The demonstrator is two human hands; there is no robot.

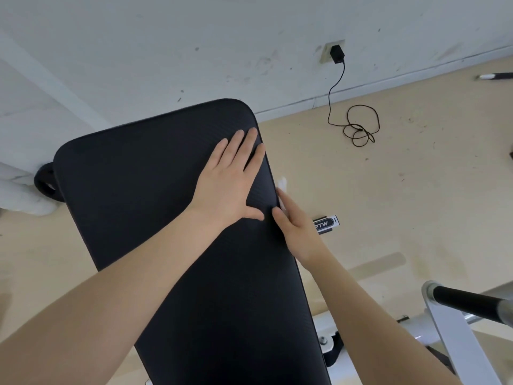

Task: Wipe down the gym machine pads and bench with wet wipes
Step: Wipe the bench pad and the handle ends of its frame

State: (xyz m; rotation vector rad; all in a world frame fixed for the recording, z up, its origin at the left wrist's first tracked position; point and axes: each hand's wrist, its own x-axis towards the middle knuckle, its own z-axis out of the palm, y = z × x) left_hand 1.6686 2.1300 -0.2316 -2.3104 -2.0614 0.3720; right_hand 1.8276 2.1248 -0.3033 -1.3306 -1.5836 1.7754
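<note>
Two bare hands on one black bench pad (155, 195); one white wipe partly visible.

Left hand (224, 187) lies flat on the pad near its far right corner, fingers straight and spread, grasping nothing. Right hand (297, 232) sits at the pad's right edge, thumb on top, fingers wrapped over the side and hidden; a scrap of white wipe (282, 186) shows just above them, the rest concealed, and the grip on it cannot be confirmed. One black charger (336, 54) is plugged into the scuffed white wall (166, 51), with one cable coiled on the beige floor (416, 176). One black-gripped bar (469, 302) on a white frame is cut off lower right.
</note>
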